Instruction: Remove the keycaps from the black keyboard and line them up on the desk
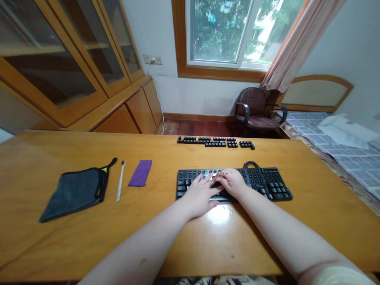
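A black keyboard (274,184) lies on the wooden table, its upper rows showing small bare key stems while the number pad still carries keycaps. My left hand (199,197) rests flat on its left half with the fingers spread. Just right of those fingertips, my right hand (233,182) is closed over the middle of the keyboard, fingers curled together and pointing left. Whatever the right fingers pinch is hidden or too small to name. Both hands cover part of the keys. Behind the keyboard, loose black keycaps (215,142) stand in grouped rows near the table's far edge.
On the left of the table (166,245) lie a folded grey cloth (75,190), a white toothbrush (120,182) and a purple cloth (140,173). The keyboard's coiled cable (251,164) sits behind it. Past the table are an office chair (253,107), a bed and a glass-door cabinet.
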`<state>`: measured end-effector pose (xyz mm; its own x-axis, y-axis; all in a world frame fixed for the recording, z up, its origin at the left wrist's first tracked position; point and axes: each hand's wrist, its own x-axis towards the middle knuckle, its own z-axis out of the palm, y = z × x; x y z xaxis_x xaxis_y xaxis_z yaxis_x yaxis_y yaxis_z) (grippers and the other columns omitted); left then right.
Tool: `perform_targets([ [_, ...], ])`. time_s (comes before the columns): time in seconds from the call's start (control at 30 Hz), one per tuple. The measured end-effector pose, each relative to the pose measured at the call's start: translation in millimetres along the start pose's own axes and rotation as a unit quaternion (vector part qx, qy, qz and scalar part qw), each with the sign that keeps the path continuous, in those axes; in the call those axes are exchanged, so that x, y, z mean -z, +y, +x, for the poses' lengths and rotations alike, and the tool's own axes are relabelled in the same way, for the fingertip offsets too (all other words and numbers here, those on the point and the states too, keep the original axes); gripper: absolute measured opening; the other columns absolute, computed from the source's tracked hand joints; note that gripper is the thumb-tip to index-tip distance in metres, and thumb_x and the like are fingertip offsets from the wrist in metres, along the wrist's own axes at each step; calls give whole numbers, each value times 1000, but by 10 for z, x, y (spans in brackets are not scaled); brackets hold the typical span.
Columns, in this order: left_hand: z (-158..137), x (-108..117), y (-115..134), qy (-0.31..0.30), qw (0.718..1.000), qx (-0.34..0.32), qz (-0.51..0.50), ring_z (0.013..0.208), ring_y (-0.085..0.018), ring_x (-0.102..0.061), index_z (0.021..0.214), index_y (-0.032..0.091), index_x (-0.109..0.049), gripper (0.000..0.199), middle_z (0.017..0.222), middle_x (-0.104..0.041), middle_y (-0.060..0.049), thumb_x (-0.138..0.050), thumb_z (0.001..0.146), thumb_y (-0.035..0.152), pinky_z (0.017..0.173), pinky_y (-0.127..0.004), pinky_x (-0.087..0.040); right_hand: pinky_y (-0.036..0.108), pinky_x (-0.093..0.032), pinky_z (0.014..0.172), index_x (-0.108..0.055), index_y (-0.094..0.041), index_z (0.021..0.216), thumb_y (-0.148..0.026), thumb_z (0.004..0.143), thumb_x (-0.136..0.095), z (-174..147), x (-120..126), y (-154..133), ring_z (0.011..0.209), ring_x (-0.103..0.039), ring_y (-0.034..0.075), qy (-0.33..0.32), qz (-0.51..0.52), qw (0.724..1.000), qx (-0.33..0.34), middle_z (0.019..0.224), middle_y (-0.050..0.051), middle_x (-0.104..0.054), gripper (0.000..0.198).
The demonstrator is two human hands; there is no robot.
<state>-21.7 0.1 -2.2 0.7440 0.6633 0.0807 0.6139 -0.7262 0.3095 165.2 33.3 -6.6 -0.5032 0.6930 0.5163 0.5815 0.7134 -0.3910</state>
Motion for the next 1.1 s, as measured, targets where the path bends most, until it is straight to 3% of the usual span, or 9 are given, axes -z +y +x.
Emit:
perform_targets([
  [0.3, 1, 28, 14, -10, 1000, 5, -2, 136, -30, -23, 131, 36, -42, 54, 150, -26, -5, -57, 81, 45, 108, -55, -17, 25, -47, 65, -63, -19, 74, -33, 91, -42, 1, 4, -31, 65, -62, 15, 42, -25, 999, -22, 68, 5, -66, 31],
  [0.6, 2, 37, 18, -4, 1000, 1, 1, 136, -30, -24, 130, 36, -44, 51, 148, -30, -3, -56, 81, 45, 108, -55, -18, 30, -47, 67, -64, -19, 76, -35, 91, -42, -50, -27, 3, 67, -61, 17, 2, -26, 999, -25, 71, 7, -67, 31],
  [1.1, 0, 36, 22, -2, 1000, 2, -12, 136, -29, -24, 127, 35, -47, 48, 145, -36, -3, -55, 82, 46, 109, -53, -17, 28, -46, 63, -64, -18, 73, -33, 90, -43, -65, -29, -23, 63, -59, 16, 12, -57, 998, 3, 68, 7, -66, 31],
])
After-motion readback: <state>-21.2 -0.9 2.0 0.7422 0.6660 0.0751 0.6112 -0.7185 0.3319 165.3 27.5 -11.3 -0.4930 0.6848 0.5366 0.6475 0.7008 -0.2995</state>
